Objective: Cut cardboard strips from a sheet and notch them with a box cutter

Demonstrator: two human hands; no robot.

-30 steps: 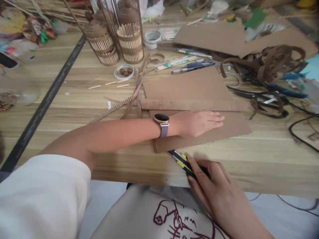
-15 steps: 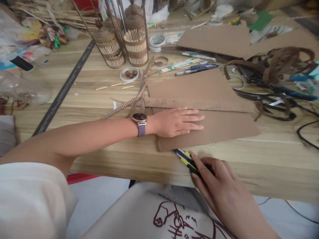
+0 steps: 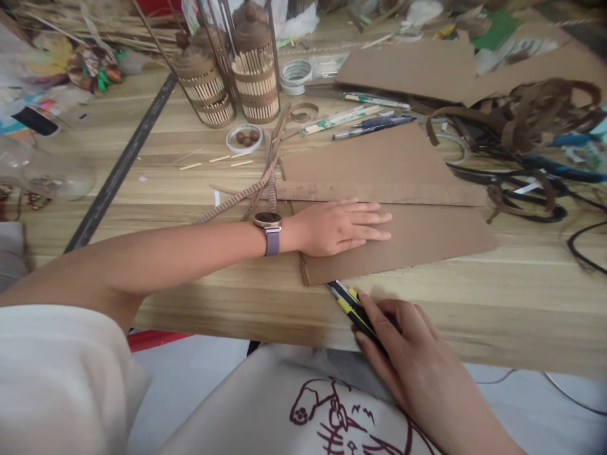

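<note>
My left hand (image 3: 336, 227) lies flat, fingers stretched, on a sheet of brown cardboard (image 3: 427, 234). A second cardboard piece (image 3: 365, 158) lies just beyond it, with a narrow cardboard strip (image 3: 379, 193) along its near edge. My right hand (image 3: 408, 341) is wrapped around a black and yellow utility knife (image 3: 355, 316) near the table's front edge. The knife's tip points up and left, close to the sheet's near edge; whether it touches the cardboard I cannot tell.
Thin corrugated strips (image 3: 251, 193) lie left of the cardboard. Behind stand stick-walled lantern-like models (image 3: 256, 82), a tape roll (image 3: 296, 76), brown balls in a ring (image 3: 244, 139) and pens (image 3: 374, 126). A dark metal bar (image 3: 123, 164) lies left; curled brown strips (image 3: 545, 120) and cables are right.
The right hand and knife have shifted slightly left. The left hand stays flat on the cardboard, and the whole view has moved a little.
</note>
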